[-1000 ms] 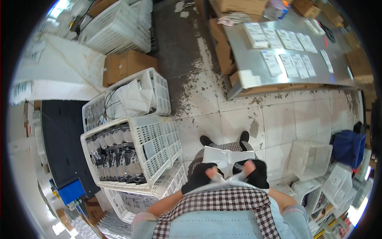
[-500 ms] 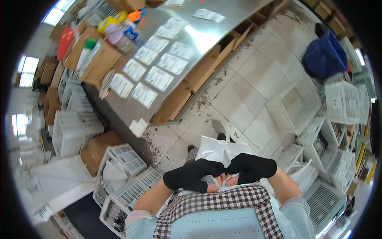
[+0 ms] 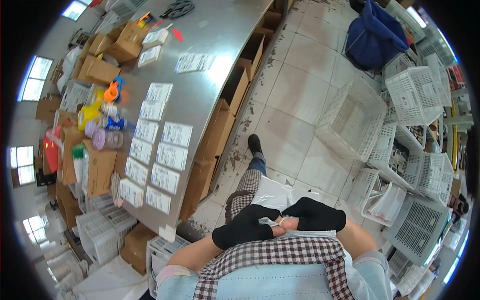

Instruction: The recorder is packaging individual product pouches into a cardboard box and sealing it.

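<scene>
Seen as a soft white plastic bag (image 3: 272, 194), pinched between both hands.
Made of thin, glossy film, wrinkled, and catching pale light on the far left part. Spreads out beyond the fingers as a broad, loose flap, split into a left and a right portion by a crease leading down toward the fingertips. Bunches into small, crumpled folds at the meeting fingertips of the left hand (image 3: 245, 227) and the right hand (image 3: 317, 215). Seems to reappear as a narrow pale strip on the near side of the right hand. Lies hidden in large part under both hands; cannot be told as open or sealed.
</scene>
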`<state>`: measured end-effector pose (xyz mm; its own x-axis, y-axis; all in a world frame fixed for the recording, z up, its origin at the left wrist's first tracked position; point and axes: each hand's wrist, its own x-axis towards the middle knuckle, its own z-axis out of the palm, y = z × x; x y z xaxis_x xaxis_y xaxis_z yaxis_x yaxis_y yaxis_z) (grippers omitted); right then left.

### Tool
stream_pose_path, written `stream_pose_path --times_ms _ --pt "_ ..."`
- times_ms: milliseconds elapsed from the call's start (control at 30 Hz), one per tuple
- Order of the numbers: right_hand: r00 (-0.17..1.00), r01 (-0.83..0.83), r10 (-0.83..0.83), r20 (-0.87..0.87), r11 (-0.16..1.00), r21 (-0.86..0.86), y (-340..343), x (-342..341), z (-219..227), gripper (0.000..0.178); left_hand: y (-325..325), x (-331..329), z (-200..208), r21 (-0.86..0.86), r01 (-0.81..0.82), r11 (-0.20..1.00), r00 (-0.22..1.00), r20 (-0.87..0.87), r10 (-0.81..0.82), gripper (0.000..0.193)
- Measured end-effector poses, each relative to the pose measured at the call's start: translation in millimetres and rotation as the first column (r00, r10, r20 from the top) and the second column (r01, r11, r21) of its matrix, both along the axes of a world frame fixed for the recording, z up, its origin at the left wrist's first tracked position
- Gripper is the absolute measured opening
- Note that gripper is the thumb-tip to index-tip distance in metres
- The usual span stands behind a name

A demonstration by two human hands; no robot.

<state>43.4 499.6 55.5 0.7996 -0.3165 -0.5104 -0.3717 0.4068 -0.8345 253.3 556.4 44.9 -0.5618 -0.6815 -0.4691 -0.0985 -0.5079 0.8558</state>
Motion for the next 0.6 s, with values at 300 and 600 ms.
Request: stream_pose_path --times_ms 300,600 --pt "0.747 0.662 -0.665 -0.012 0.742 0.104 -85 38 -9 0.025 -126 41 -12 -0.005 -0.073 0.997 0.974 -0.213 0.07 0.011" --pt "0.79 0.613 -0.602 0.119 0.773 -0.163 -193 36 -10 0.026 -272 34 6 -0.12 0.268 0.956 0.953 -0.113 -0.281 0.027"
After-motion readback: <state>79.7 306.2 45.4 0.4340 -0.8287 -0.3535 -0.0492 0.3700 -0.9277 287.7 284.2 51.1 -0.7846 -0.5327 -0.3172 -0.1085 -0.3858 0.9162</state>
